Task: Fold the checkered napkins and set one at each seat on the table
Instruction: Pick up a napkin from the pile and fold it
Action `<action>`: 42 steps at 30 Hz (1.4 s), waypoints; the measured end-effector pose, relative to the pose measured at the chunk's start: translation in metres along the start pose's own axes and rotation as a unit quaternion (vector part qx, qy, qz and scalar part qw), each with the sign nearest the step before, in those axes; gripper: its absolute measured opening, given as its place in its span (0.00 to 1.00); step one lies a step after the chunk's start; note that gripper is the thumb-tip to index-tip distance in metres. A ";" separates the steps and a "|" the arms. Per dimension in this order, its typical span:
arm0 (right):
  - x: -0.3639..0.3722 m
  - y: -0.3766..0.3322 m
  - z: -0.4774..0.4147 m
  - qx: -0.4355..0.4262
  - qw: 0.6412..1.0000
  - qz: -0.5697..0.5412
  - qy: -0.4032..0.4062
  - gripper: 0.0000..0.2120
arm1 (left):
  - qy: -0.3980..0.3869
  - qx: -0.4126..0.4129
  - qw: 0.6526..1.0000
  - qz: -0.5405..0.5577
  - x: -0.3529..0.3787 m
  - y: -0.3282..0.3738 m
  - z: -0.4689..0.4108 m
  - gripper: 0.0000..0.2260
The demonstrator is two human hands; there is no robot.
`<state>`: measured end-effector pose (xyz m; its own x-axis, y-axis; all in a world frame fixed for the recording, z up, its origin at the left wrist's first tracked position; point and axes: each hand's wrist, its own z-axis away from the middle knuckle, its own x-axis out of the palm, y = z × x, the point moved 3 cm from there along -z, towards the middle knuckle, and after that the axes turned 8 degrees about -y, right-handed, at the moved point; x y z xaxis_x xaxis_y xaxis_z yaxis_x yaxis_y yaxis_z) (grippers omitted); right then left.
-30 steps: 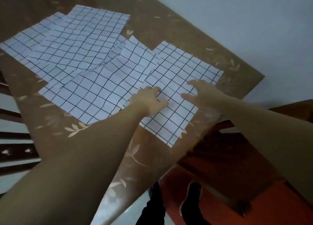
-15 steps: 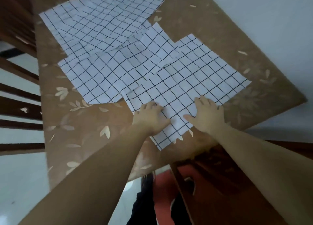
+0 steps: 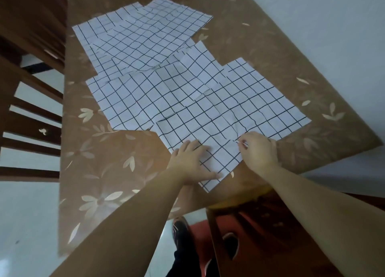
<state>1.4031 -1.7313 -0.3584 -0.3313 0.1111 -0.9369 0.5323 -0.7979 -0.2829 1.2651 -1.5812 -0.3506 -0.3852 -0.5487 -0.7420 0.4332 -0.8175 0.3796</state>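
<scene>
The nearest checkered napkin (image 3: pixel 229 114) is lying unfolded in the lower centre of the frame, on the brown floral tablecloth (image 3: pixel 108 172), with one corner pointing toward the person. The left hand (image 3: pixel 190 162) is pressing flat on that near corner, fingers straight and spread, thumb stretched out along the cloth. The right hand (image 3: pixel 258 151) is pinching the napkin's right edge between curled fingers and thumb, lifting a small bit of it. The other checkered napkins (image 3: pixel 145 47) are lying spread and overlapping toward the upper left. A wooden chair (image 3: pixel 31 118) is standing at the left edge.
</scene>
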 end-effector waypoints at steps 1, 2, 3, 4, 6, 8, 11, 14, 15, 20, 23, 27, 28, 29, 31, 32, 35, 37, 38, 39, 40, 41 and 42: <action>-0.003 0.001 0.000 -0.004 1.000 -0.011 -0.006 0.07 | -0.006 0.012 1.000 -0.008 -0.001 0.000 -0.001 0.42; -0.007 0.003 -0.001 -0.008 1.000 -0.028 -0.012 0.06 | -0.013 0.027 0.999 -0.026 -0.001 0.000 -0.001 0.45; -0.011 0.006 -0.003 -0.009 0.999 -0.047 -0.018 0.06 | -0.020 0.040 0.998 -0.046 -0.002 0.000 -0.002 0.47; -0.016 0.009 -0.005 -0.008 0.998 -0.064 -0.022 0.06 | -0.025 0.048 0.997 -0.063 -0.003 0.000 -0.002 0.49; -0.026 0.016 -0.009 -0.006 0.996 -0.080 -0.028 0.05 | -0.021 0.049 0.995 -0.084 -0.005 -0.003 -0.002 0.51; -0.036 0.022 -0.012 -0.010 0.996 -0.082 -0.027 0.05 | 0.000 0.043 0.996 -0.081 -0.008 -0.006 -0.003 0.49; -0.047 0.032 -0.016 -0.005 0.997 -0.068 -0.025 0.05 | 0.062 0.042 0.996 -0.037 -0.014 -0.013 -0.004 0.44; -0.049 0.045 -0.018 0.025 0.999 -0.023 -0.019 0.06 | 0.098 0.017 0.994 -0.037 -0.017 -0.022 -0.009 0.33; -0.048 0.048 -0.018 0.046 0.999 -0.020 -0.009 0.06 | 0.090 0.008 0.995 -0.051 -0.016 -0.025 -0.012 0.30; -0.038 0.018 -0.008 0.000 0.997 0.060 0.047 0.17 | 0.076 0.003 0.993 -0.092 -0.008 -0.025 -0.022 0.19; -0.020 -0.023 0.007 -0.128 0.990 0.032 -0.053 0.26 | 0.118 0.015 0.991 -0.063 -0.012 -0.017 -0.025 0.11; 0.000 -0.048 0.025 -0.128 0.973 0.091 -0.171 0.33 | 0.124 -0.001 0.991 -0.053 -0.017 -0.007 -0.033 0.10; 0.001 -0.050 0.027 -0.121 0.973 0.105 -0.167 0.28 | 0.129 0.009 0.991 -0.047 -0.020 -0.004 -0.034 0.10; -0.002 -0.050 0.026 -0.116 0.975 0.111 -0.152 0.19 | 0.135 0.023 0.990 -0.038 -0.023 -0.001 -0.034 0.10; -0.011 -0.044 0.023 -0.090 0.985 0.087 -0.121 0.03 | 0.141 0.051 0.988 -0.029 -0.031 0.003 -0.032 0.08; -0.017 -0.039 0.020 -0.077 0.989 0.076 -0.105 0.06 | 0.137 0.060 0.988 -0.033 -0.036 0.005 -0.031 0.07; -0.038 -0.024 0.012 -0.055 0.994 0.012 -0.097 0.06 | 0.137 0.063 0.986 -0.071 -0.050 0.010 -0.026 0.11; -0.056 -0.020 0.007 -0.062 0.994 -0.005 -0.085 0.04 | 0.162 0.053 0.981 -0.088 -0.064 0.013 -0.021 0.12; -0.066 -0.018 0.005 -0.064 0.995 0.004 -0.074 0.02 | 0.171 0.046 0.980 -0.088 -0.072 0.014 -0.019 0.12; -0.076 -0.016 0.004 -0.064 0.995 0.029 -0.068 0.02 | 0.179 0.039 0.980 -0.081 -0.079 0.015 -0.016 0.12; -0.085 -0.013 0.003 -0.062 0.994 0.064 -0.063 0.04 | 0.184 0.033 0.980 -0.071 -0.087 0.016 -0.014 0.12; -0.093 -0.010 0.001 -0.054 0.992 0.100 -0.062 0.04 | 0.189 0.030 0.980 -0.063 -0.095 0.018 -0.012 0.13; -0.099 -0.005 0.000 -0.039 0.990 0.121 -0.058 0.04 | 0.192 0.028 0.979 -0.058 -0.102 0.019 -0.011 0.13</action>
<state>1.4330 -1.7380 -0.2638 -0.2712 -0.1509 -0.9506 0.6648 -0.7436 -0.0716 1.3218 -1.5387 -0.2740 -0.0899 -0.3542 -0.9308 0.3559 -0.8843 0.3021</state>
